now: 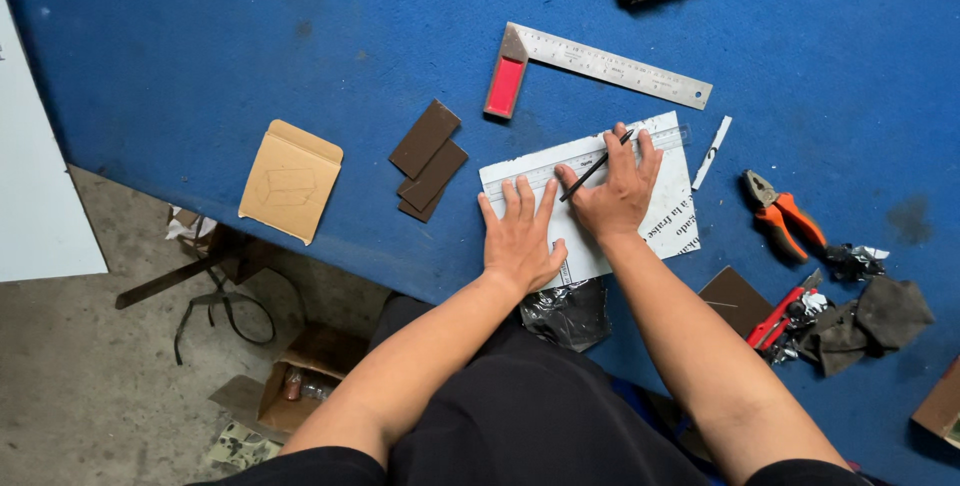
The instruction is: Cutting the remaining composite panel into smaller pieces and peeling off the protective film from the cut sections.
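Left hand (522, 238) pressed flat, fingers spread, on white rectangular card sheet (668, 208) lying on blue worktop (250, 46); right hand (612, 191) gripping thin dark pencil (596, 166) along clear plastic ruler (668, 136). Marking under way; no finished lines visible.

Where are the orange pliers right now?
In the head view, the orange pliers lie on the blue table, right of the white sheet under the hands.

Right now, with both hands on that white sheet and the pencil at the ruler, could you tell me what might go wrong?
The clear ruler is pinned only by the left hand near one end, so it could pivot and skew the pencil line. The white sheet overhangs the blue table edge and may flex. The right hand could smudge marks.
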